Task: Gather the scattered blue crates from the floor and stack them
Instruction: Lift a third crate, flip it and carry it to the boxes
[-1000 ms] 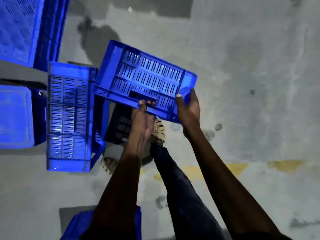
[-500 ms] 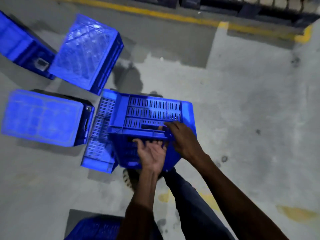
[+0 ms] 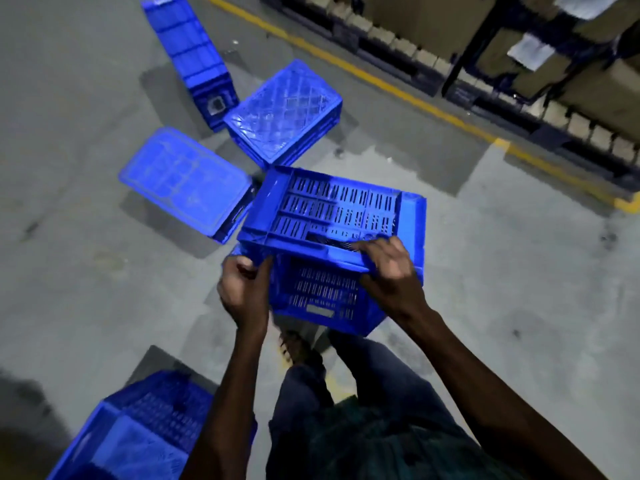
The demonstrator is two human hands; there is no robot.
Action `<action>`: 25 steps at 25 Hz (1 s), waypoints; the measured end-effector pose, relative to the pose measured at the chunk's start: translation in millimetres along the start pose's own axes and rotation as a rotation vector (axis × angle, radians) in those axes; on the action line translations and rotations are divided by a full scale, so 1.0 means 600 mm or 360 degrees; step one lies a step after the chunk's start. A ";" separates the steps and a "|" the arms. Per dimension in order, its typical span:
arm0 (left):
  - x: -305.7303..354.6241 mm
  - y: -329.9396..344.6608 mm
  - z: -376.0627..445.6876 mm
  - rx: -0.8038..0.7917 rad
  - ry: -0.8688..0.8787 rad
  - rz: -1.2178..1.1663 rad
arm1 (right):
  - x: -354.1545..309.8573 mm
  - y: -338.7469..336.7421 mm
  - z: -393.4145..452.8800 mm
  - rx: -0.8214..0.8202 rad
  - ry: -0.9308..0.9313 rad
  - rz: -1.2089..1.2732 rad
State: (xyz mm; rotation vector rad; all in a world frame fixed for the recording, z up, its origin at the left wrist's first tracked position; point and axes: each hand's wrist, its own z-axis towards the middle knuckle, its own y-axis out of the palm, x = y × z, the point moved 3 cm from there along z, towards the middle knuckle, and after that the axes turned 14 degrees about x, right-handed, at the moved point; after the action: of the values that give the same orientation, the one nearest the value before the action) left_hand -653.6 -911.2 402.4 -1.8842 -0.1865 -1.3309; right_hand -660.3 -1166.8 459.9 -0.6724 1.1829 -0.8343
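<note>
I hold a blue slotted crate in front of me, above the floor and tilted so one slotted side faces up. My left hand grips its near left corner. My right hand clamps the near rim, fingers hooked at the handle slot. Behind it lie three more blue crates: one upside down at the left, one with a lattice base up, and a long one lying farther back. Another blue crate stands at my lower left.
The grey concrete floor has a yellow line running diagonally at the back. Beyond the line stand dark racks with cardboard boxes. My legs and one foot are below the held crate.
The view has tilted up, bringing the racks into sight. I have lifted the crate and turned it nearer to me; my left hand has shifted to its left corner.
</note>
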 end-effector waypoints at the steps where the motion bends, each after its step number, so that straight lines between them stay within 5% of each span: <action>1: 0.008 -0.032 0.014 0.0118 0.0101 0.0031 | -0.023 -0.017 -0.003 0.0026 -0.0008 0.0016; 3: 0.014 -0.069 0.038 0.0042 0.0212 -0.0051 | -0.067 -0.055 -0.009 0.0105 -0.0082 0.0048; 6: 0.018 -0.100 0.061 -0.0207 -0.0015 -0.0375 | -0.122 -0.101 -0.004 0.0135 -0.0230 0.0160; 18: 0.136 -0.281 -0.003 0.0634 0.0286 -0.0199 | -0.273 -0.042 0.119 -0.0132 -0.0918 0.0137; 21: 0.180 -0.302 -0.022 0.0895 0.0241 -0.0018 | -0.289 -0.044 0.133 0.0024 -0.0973 0.0421; 25: 0.204 -0.325 -0.056 0.1075 0.0226 0.0007 | -0.288 -0.018 0.151 -0.0328 -0.0737 0.0793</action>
State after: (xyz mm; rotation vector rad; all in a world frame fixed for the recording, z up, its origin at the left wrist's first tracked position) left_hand -728.7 -842.4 611.5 -1.2175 -0.4902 -1.1951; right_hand -601.8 -1024.9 580.6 -0.6532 0.9541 -0.1241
